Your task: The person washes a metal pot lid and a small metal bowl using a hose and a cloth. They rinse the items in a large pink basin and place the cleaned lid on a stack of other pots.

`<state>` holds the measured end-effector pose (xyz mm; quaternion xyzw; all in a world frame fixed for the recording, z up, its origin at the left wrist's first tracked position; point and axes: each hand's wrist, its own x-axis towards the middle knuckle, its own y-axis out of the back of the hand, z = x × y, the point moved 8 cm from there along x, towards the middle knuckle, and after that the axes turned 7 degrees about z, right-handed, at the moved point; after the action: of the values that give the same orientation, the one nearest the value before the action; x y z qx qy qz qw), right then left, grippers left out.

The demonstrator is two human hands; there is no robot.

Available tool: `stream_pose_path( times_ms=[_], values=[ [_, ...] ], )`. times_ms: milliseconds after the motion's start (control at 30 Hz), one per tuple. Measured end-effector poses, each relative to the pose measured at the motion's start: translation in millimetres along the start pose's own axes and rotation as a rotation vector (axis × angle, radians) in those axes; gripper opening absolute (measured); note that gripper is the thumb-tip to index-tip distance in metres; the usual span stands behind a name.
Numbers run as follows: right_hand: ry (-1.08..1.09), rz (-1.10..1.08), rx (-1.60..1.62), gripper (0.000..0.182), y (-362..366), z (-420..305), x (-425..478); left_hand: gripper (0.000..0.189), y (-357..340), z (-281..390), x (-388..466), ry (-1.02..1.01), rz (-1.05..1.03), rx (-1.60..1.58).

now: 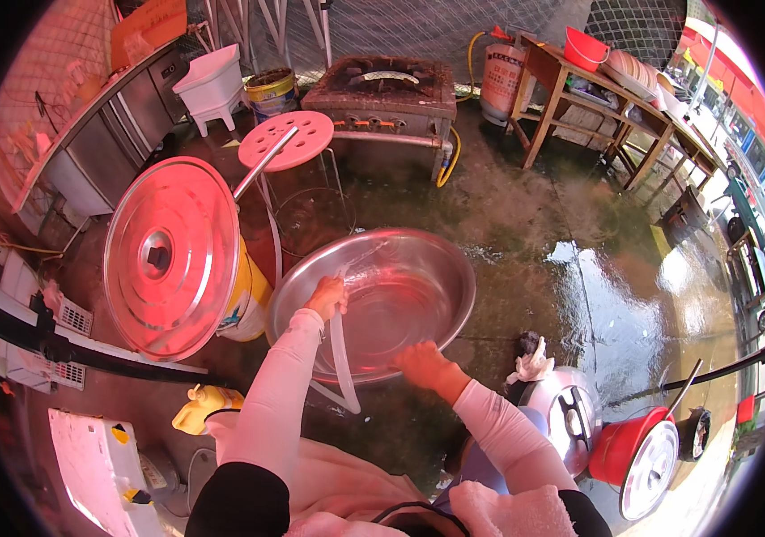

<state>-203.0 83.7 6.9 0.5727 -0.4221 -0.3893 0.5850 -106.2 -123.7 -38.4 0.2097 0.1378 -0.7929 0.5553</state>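
A large round stainless steel basin (416, 268) stands on the wet floor before me, tilted. My left hand (330, 297) is closed around a clear plastic hose (340, 356) over the basin's left side, and water runs from the hose's end against the inner wall. The hose loops down past the near rim. My right hand (423, 364) is at the near right rim with its fingers curled; whether it grips the rim or something small cannot be made out.
A large metal lid (174, 268) leans on a yellow bucket (248, 295) at left, beside a pink stool (288, 137). A gas stove (382, 101) and gas cylinder (500, 80) stand beyond, a wooden table (597, 84) at back right. A lidded pot (560, 409) and red bucket (624, 443) are at right.
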Motion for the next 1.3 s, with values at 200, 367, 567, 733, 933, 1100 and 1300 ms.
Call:
stream_pose_path(
  times_ms=[200,367,567,733,933,1100,1300],
  values=[
    [-0.035,-0.018,0.09,0.021,21,2,12,0.014,121,-73,-45,0.359,0.169,-0.248],
    [-0.042,-0.096,0.129,0.022,15,10,13,0.033,79,-64,-159,0.593,-0.126,-0.09],
    [-0.097,0.018,0.007,0.027,3,18,10,0.04,-15,1,-221,0.339,-0.475,0.301],
    [-0.208,0.028,0.039,0.032,5,40,14,0.047,-21,47,-243,0.176,-0.449,0.411],
    [-0.143,0.273,0.074,0.027,11,35,28,0.046,-36,65,-264,0.124,-0.534,0.499],
    [-0.203,0.228,0.182,0.024,1,34,46,0.046,-20,53,-230,0.153,-0.443,0.394],
    [-0.189,0.179,0.19,0.02,8,24,48,0.037,51,12,-147,0.169,-0.08,0.256]
  ],
)
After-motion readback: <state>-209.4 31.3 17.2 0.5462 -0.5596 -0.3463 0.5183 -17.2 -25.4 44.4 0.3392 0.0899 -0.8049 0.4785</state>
